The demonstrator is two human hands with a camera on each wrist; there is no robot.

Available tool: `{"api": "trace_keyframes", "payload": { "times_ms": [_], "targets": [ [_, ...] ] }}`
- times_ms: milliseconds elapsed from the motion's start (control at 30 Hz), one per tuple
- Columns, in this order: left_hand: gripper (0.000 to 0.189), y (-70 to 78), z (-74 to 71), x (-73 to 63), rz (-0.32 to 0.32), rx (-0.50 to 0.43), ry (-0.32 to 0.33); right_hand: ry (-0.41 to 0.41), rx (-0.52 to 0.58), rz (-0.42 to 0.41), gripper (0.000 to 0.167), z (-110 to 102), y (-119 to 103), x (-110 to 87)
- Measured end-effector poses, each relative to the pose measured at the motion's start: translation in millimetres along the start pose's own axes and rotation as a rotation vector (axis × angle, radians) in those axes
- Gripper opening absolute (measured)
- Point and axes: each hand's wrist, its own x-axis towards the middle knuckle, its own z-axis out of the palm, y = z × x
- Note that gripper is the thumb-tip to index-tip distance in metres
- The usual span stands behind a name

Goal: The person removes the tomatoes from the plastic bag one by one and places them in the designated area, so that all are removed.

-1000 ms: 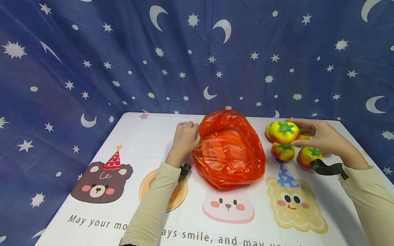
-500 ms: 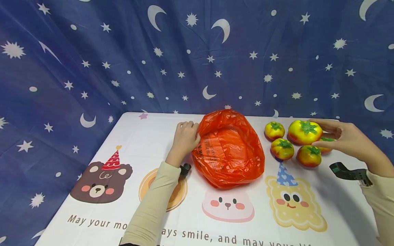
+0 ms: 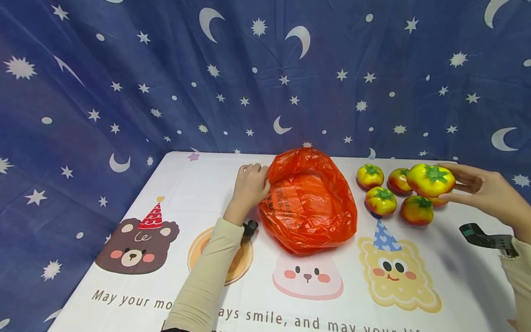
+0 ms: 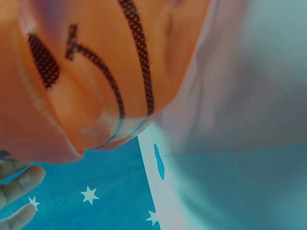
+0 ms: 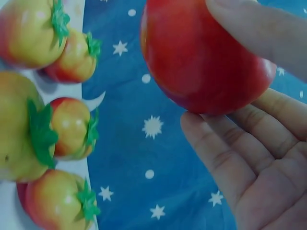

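A red plastic bag [image 3: 307, 203] stands with its mouth wide on the table. My left hand [image 3: 250, 184] grips the left side of its rim; the left wrist view has the bag's printed side [image 4: 96, 86] close up, with fingertips [image 4: 24, 184] at the lower left edge. Between the thumb and fingers of my right hand [image 3: 483, 186] is a yellow-red tomato [image 3: 429, 180] with a green leafy top, held above other tomatoes. Its red underside [image 5: 201, 62] fills the upper part of the right wrist view. Several similar tomatoes [image 3: 380, 201] lie right of the bag, one partly hidden under the held tomato.
A white tablecloth [image 3: 215, 177] printed with cartoon figures and lettering covers the table. Behind and to the left hangs a dark blue curtain [image 3: 232, 106] with stars and moons, close to the table's back edge.
My right hand has carried the tomato to the right, from over the tomatoes nearest the bag to over the far right ones. The left hand and the bag have stayed put.
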Motion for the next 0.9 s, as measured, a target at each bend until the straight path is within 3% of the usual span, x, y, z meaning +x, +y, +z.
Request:
{"api": "trace_keyframes", "payload": {
  "times_ms": [700, 900],
  "targets": [
    [0.016, 0.6, -1.2, -0.3, -0.016, -0.01, -0.022, 0.045, 0.035, 0.13, 0.078, 5, 60, -25.9],
    [0.016, 0.1, -0.2, -0.6, -0.015, -0.008, -0.021, 0.007, 0.06, 0.205, 0.081, 4, 73, -29.6]
  ]
}}
